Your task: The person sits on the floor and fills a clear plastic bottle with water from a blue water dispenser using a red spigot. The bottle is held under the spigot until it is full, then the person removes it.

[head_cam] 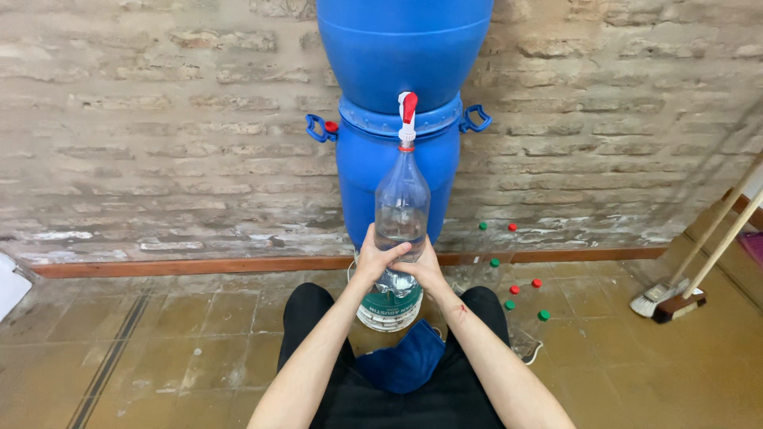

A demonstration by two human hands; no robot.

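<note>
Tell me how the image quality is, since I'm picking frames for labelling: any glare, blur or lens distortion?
Head view: even, soft light, no hard shadows; wide-lens bending bows the wall's brick courses and the broom handles at the right edge; faint highlights on the clear bottle held by left hand and right hand; the blue barrel and tap stay sharp.

Drum (397,171) blocks front; sides free.
</note>
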